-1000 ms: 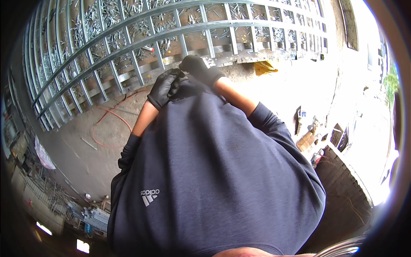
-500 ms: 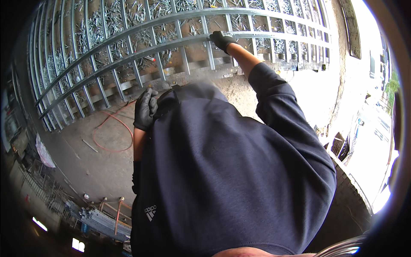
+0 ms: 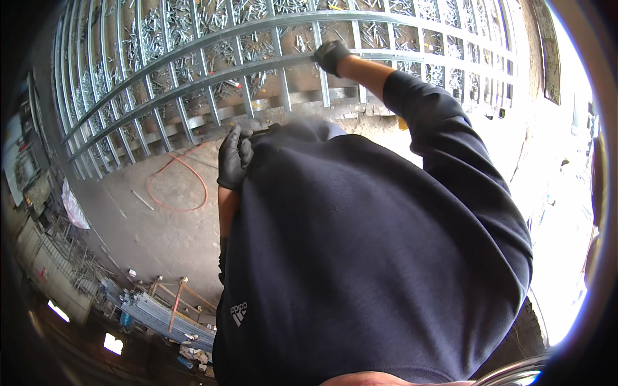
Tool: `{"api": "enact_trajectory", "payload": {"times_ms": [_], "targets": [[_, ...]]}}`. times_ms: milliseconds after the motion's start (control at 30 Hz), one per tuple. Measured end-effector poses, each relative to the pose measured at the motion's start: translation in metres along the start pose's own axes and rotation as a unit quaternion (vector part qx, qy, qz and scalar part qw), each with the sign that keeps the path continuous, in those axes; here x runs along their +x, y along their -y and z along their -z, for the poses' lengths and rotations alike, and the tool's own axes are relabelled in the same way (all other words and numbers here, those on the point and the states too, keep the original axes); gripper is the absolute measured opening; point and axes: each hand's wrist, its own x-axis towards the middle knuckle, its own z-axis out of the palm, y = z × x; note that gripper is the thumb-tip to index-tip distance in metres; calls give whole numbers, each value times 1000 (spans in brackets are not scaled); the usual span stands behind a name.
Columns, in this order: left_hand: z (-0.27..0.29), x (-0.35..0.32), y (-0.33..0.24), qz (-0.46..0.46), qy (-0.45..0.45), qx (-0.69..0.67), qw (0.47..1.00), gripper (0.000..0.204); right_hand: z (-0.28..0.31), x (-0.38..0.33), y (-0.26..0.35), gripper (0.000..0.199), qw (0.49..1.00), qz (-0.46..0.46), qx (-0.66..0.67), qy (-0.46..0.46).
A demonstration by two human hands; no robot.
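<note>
A long galvanized metal frame [image 3: 161,103] of two curved rails crossed by many thin bars spans the far side. My right hand [image 3: 331,58], in a black glove, is at the lower rail [image 3: 380,54], its fingers closed around it between two cross bars. Close to the front of my dark sweatshirt [image 3: 360,251], my left hand [image 3: 235,157], also black-gloved, is held up with its fingers loosely extended. Nothing shows in its grasp. A small dark object [image 3: 267,130] beside its fingertips is too unclear to name.
Many loose metal pieces [image 3: 206,55] lie beneath the frame, with a red-tipped item [image 3: 233,83] among them. An orange hose [image 3: 205,193] curls on the concrete floor near a thin rod [image 3: 143,200]. Stacked metal profiles [image 3: 158,312] stand at lower left.
The view has shifted, so the frame and floor appear farther right. My right hand stays at about the same spot on the lower rail, slightly turned. My left hand remains by my torso.
</note>
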Motion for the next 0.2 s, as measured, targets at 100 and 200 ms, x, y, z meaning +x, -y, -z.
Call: {"api": "enact_trajectory", "payload": {"times_ms": [100, 200], "targets": [[-7, 8, -7, -5, -11, 2, 1000, 37, 0, 22, -7, 43, 998, -11, 38, 42], [-2, 3, -8, 0, -67, 3, 998, 39, 9, 37, -25, 52, 982, -19, 163, 89]]}}
